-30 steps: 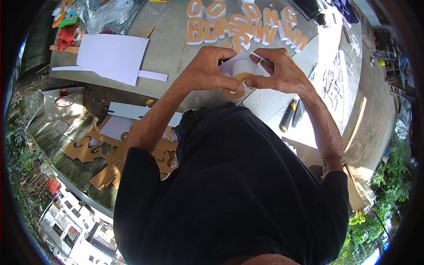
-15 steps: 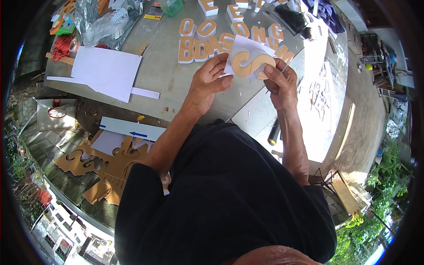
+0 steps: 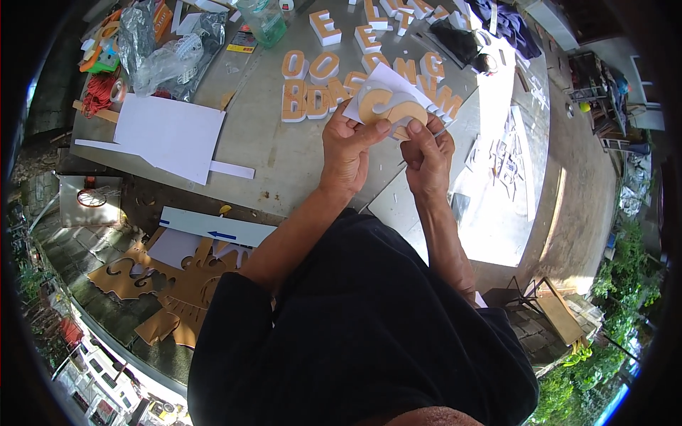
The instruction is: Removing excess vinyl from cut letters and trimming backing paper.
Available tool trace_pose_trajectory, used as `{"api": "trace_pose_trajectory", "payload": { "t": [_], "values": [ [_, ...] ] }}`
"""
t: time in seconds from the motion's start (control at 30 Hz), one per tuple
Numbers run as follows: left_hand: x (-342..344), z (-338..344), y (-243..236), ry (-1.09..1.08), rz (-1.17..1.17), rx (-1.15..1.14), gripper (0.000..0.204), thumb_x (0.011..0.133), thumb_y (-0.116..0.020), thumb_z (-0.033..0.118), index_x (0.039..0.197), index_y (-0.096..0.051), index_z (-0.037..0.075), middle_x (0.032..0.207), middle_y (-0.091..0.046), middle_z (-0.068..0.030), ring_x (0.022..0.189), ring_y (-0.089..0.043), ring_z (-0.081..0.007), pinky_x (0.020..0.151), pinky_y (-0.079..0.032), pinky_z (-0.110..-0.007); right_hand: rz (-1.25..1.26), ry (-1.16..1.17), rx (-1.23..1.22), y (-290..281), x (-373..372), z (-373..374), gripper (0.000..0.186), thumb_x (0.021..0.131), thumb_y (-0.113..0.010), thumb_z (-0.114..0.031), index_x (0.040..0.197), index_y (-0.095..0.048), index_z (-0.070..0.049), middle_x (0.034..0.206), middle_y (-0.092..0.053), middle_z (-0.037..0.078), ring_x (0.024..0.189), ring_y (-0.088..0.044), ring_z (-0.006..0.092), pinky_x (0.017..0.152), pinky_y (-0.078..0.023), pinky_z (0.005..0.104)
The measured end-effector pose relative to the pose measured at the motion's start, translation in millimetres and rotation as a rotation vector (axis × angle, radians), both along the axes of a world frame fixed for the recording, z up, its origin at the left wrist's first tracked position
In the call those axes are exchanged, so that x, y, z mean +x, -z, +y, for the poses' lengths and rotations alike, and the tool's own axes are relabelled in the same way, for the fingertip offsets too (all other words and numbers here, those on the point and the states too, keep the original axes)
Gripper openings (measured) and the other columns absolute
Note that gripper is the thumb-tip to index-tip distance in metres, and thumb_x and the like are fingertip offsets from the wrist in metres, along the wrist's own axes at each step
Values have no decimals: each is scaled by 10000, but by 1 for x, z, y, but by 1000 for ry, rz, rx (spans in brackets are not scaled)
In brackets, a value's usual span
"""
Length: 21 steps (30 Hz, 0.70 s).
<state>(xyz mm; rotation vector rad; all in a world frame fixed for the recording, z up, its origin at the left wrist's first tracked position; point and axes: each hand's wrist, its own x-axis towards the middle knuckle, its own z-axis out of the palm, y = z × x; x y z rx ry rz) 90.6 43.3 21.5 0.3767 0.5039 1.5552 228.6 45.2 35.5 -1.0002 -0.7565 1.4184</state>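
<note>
Left hand (image 3: 346, 157) and right hand (image 3: 430, 157) pinch tan-faced S-shaped letter (image 3: 406, 111) against white sheet (image 3: 382, 75), thumbs at lower edge, over grey worktable (image 3: 266, 160). From held piece: white-sided block letters (image 3: 293, 101) spread mostly 10 to 1 o'clock; white panel (image 3: 167, 135) lies at 9, brown cutout scraps (image 3: 181, 284) at 8.

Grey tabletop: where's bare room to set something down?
Main bare patch: between the white sheet and left hand, short of the letter blocks. Smaller: between those blocks and the green container. Crowded: far left, with plastic wrapping and red cord.
</note>
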Motion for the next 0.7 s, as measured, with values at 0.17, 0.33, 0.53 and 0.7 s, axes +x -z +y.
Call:
{"api": "trace_pose_trajectory", "payload": {
  "t": [0.17, 0.33, 0.53, 0.7],
  "values": [
    [0, 1, -6, -30, 14, -1, 502, 810, -778, -27, 1273, -586, -19, 1167, -686, -112, 1074, -672, -175, 959, -532, -319, 5, 14, 16, 0, -8, -7, 391, 871, -798, -234, 1110, -604, 6, 706, -545, -39, 459, -299, 10, 437, -194, 216],
    [-3, 2, -8, -40, 50, 10, 451, 809, -769, -14, 1230, -608, -35, 1125, -699, -116, 1032, -686, -173, 926, -547, -301, 24, 30, 47, 6, -16, -13, 359, 906, -768, -256, 1122, -612, -15, 657, -498, -62, 445, -280, 15, 439, -202, 214],
    [-2, 4, -6, -74, 125, -21, 466, 803, -777, 0, 1235, -612, -52, 1125, -698, -115, 1015, -687, -169, 898, -557, -296, 176, 43, -35, 13, -18, -16, 433, 868, -808, -219, 1145, -558, 0, 757, -558, -25, 471, -314, 12, 444, -211, 217],
    [-9, 10, -2, -35, 145, -19, 480, 787, -784, -13, 1232, -612, -73, 1123, -700, -137, 1011, -689, -172, 894, -568, -312, 165, 25, -20, 17, -18, -16, 426, 885, -805, -241, 1138, -554, -7, 752, -557, -25, 465, -311, 16, 436, -212, 215]
  ]
}}
